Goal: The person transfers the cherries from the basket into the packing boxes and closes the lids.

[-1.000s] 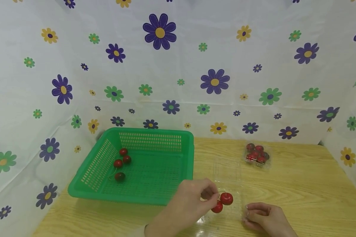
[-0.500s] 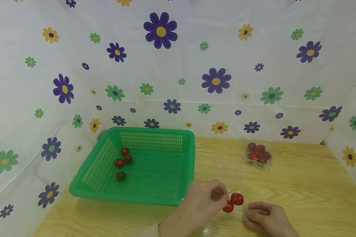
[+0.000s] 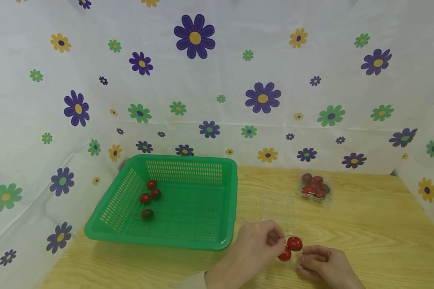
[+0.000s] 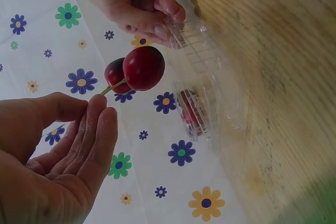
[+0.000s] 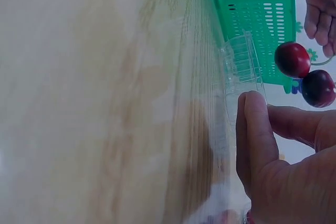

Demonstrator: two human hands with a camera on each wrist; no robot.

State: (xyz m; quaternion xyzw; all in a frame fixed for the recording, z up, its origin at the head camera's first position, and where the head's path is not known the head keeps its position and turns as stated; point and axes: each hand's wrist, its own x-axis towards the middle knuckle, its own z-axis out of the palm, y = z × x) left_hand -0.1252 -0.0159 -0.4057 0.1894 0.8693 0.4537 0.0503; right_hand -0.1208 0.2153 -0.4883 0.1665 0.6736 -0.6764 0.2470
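Flowered backdrop [image 3: 217, 72]. Lower right: cherry pair [image 3: 294, 243], stem-pinched by my left hand [image 3: 254, 243], shifted rightward; seemingly above clear box [image 5: 244, 69] my right hand [image 3: 330, 265] grips.

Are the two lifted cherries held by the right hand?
No: the left hand pinches the cherries by the stem, while the right hand holds the clear box.

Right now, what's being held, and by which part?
The left hand pinches two red cherries by their stems; the right hand holds the clear container by its edge.
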